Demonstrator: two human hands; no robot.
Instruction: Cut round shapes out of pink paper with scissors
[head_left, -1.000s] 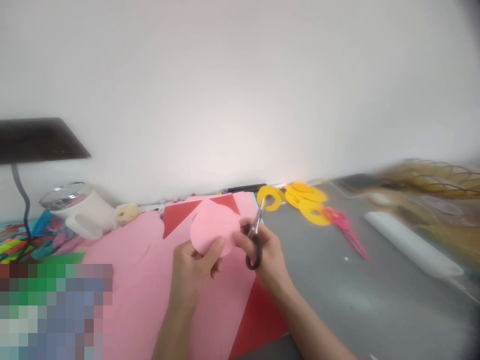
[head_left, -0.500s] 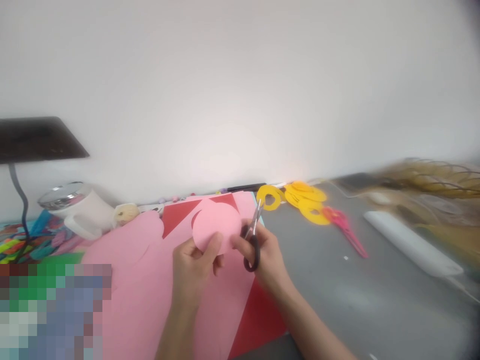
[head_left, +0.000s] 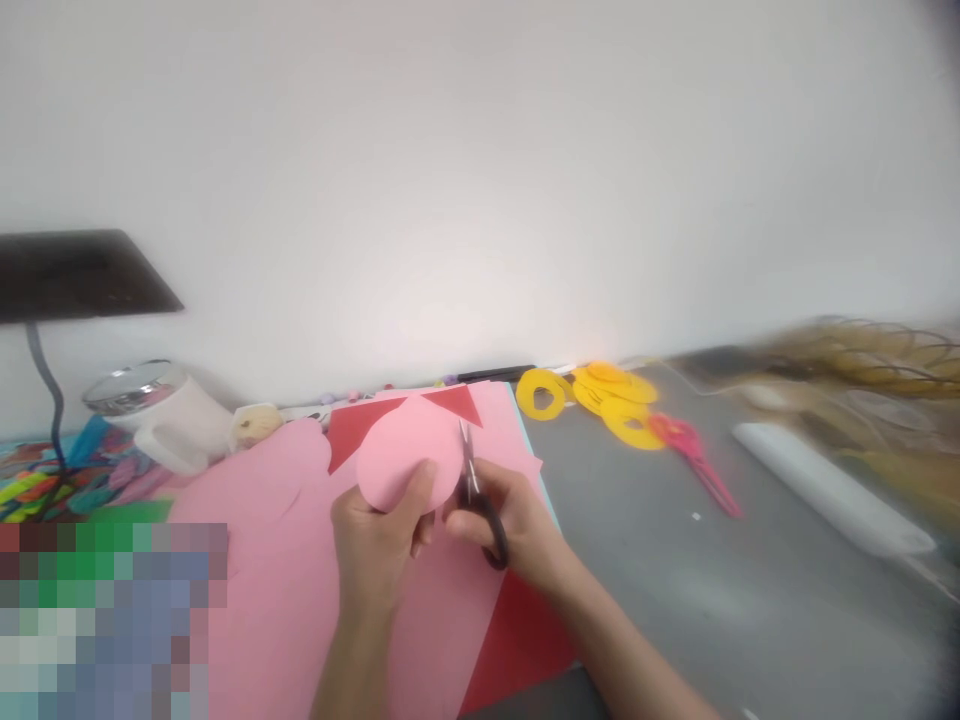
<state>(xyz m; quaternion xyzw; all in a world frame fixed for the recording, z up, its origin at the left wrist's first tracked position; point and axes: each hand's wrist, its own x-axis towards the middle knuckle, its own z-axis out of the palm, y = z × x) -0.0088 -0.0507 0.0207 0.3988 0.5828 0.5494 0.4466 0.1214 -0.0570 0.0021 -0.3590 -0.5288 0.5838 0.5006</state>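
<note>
My left hand (head_left: 386, 520) pinches a round pink paper disc (head_left: 401, 450) near its lower edge, thumb on top. Just to its right, my right hand (head_left: 502, 515) grips black-handled scissors (head_left: 470, 475). The blades point up and away along the disc's right edge; whether they touch the paper I cannot tell. Both hands are above large pink paper sheets (head_left: 270, 590), with red paper (head_left: 525, 640) showing from underneath at the lower right.
Yellow paper rings (head_left: 540, 394) and pink scissors (head_left: 701, 465) lie on the grey table (head_left: 675, 620). Farther right is a long white object (head_left: 832, 490). A white mug (head_left: 184, 420) with a shiny lid stands at the left, below a dark panel (head_left: 82, 275).
The scissors have swung from beyond the disc's right side to its right edge, my right hand shifting left and slightly down. The disc has moved a little left in my left hand.
</note>
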